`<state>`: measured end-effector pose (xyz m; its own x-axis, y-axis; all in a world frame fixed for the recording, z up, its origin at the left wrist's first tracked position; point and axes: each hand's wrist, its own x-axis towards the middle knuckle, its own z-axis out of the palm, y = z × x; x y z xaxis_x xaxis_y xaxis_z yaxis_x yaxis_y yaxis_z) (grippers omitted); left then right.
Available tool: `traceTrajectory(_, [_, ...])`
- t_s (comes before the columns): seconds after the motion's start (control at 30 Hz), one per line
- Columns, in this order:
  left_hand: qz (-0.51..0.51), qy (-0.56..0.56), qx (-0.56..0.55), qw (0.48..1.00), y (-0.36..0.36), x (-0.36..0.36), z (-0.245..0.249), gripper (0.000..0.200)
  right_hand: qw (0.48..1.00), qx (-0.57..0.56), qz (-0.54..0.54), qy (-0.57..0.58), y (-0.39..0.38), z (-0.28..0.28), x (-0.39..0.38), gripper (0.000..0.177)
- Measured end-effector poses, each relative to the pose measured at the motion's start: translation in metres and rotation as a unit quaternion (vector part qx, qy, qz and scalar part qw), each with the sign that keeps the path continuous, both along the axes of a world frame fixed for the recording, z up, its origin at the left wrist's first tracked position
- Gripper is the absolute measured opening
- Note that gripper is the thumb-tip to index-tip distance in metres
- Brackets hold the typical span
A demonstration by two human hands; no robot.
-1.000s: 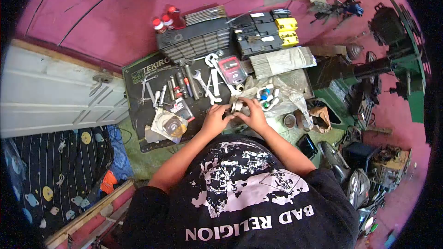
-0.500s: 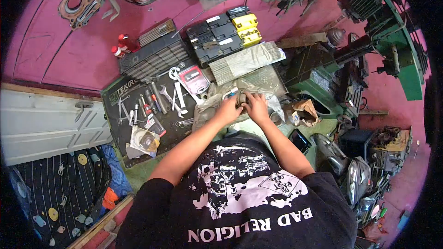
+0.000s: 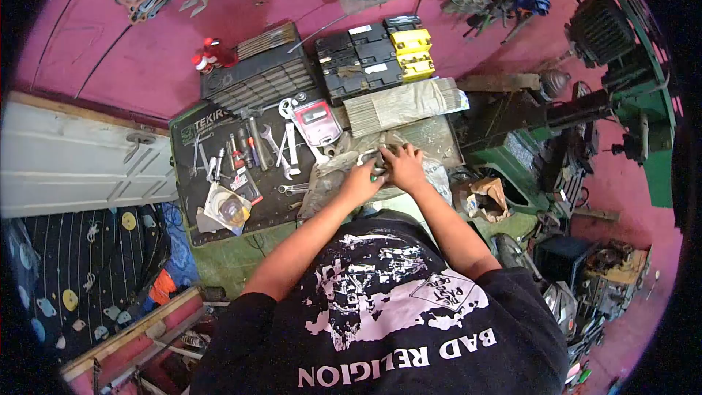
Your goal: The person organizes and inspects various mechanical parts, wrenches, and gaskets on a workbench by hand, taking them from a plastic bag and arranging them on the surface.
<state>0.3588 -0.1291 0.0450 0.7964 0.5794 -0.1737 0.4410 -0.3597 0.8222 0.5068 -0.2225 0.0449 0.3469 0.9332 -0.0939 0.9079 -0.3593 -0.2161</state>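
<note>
My left hand [image 3: 362,183] and my right hand [image 3: 404,168] are close together over a crumpled plastic sheet [image 3: 325,179] on the bench. Between them is a small greyish part [image 3: 380,159], mostly covered by my fingers. The fingers of my right hand curl over it from the right. My left hand is closed, and a bit of a small green item [image 3: 376,175] shows at its fingers; its kind is hidden. To the left, combination wrenches [image 3: 291,146] lie near a red and clear package [image 3: 316,126].
A black tool mat [image 3: 219,223] carries several hand tools. Behind it stand a parts drawer cabinet [image 3: 267,77] and black and yellow batteries [image 3: 362,58]. A green drill press [image 3: 651,110] rises at the right, near a brown paper bag [image 3: 488,197].
The view has shifted, so the bench appears slightly farther right. My fingers have changed position around the small part, and a green item now shows at my left hand.
</note>
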Motion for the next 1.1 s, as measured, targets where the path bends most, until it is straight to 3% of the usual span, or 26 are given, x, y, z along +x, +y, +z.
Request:
traceTrajectory(0.03, [-0.01, -0.019, -0.024, 0.999, 0.002, -0.008, 0.002, 0.055, 1.0, 0.001, -0.007, 0.0, -0.001, 0.002, -0.002, 0.056])
traceTrajectory(0.07, [-0.001, -0.032, 0.034, 0.999, 0.004, -0.016, -0.019, 0.054, 1.0, 0.006, -0.014, 0.003, -0.002, 0.004, -0.003, 0.056])
traceTrajectory(0.1, [0.007, -0.031, 0.034, 0.999, 0.009, -0.023, -0.01, 0.054, 1.0, 0.006, -0.006, 0.004, -0.002, 0.005, -0.005, 0.056])
traceTrajectory(0.17, [0.041, 0.034, -0.046, 0.997, 0.021, -0.041, 0.016, 0.051, 0.997, 0.062, -0.03, -0.027, -0.001, 0.008, -0.012, 0.056])
traceTrajectory(0.3, [0.139, 0.033, -0.064, 0.988, 0.046, -0.087, 0.032, 0.041, 0.993, 0.112, -0.044, -0.011, 0.017, 0.027, -0.051, 0.054])
traceTrajectory(0.37, [0.209, -0.016, -0.094, 0.973, 0.059, -0.111, 0.021, 0.035, 0.989, 0.145, 0.008, 0.014, 0.036, 0.038, -0.074, 0.05])
traceTrajectory(0.43, [0.246, -0.066, -0.047, 0.966, 0.075, -0.136, 0.03, 0.032, 0.984, 0.163, 0.059, 0.043, 0.06, 0.042, -0.102, 0.048])
traceTrajectory(0.57, [0.344, -0.133, -0.037, 0.929, 0.114, -0.192, -0.003, 0.027, 0.965, 0.19, 0.171, 0.057, 0.126, 0.043, -0.163, 0.044])
traceTrajectory(0.6, [0.359, -0.085, -0.011, 0.929, 0.121, -0.206, 0.012, 0.024, 0.964, 0.174, 0.192, 0.056, 0.145, 0.04, -0.178, 0.044])
traceTrajectory(0.63, [0.378, -0.113, -0.023, 0.919, 0.131, -0.222, -0.005, 0.024, 0.963, 0.157, 0.213, 0.055, 0.163, 0.035, -0.193, 0.044])
traceTrajectory(0.7, [0.382, -0.038, 0.09, 0.919, 0.15, -0.254, -0.027, 0.025, 0.953, 0.159, 0.255, 0.028, 0.197, 0.023, -0.222, 0.047])
traceTrajectory(0.77, [0.4, -0.026, 0.06, 0.914, 0.164, -0.281, -0.02, 0.026, 0.953, 0.124, 0.275, 0.022, 0.227, 0.013, -0.25, 0.048])
traceTrajectory(0.9, [0.41, 0.043, 0.244, 0.878, 0.197, -0.333, -0.019, 0.027, 0.943, 0.084, 0.32, 0.009, 0.276, -0.011, -0.305, 0.042])
traceTrajectory(0.93, [0.434, 0.055, 0.245, 0.866, 0.206, -0.343, -0.02, 0.027, 0.941, 0.069, 0.332, 0.011, 0.287, -0.013, -0.318, 0.039])
traceTrajectory(1.0, [0.457, 0.069, 0.245, 0.852, 0.225, -0.363, -0.027, 0.027, 0.941, 0.074, 0.327, 0.039, 0.303, -0.017, -0.345, 0.032])
traceTrajectory(1.07, [0.434, 0.083, 0.141, 0.886, 0.244, -0.381, -0.051, 0.029, 0.942, 0.073, 0.325, 0.051, 0.317, -0.02, -0.368, 0.028])
traceTrajectory(1.1, [0.427, 0.11, 0.036, 0.897, 0.255, -0.381, -0.053, 0.03, 0.953, -0.022, 0.299, 0.037, 0.326, -0.022, -0.383, 0.024])
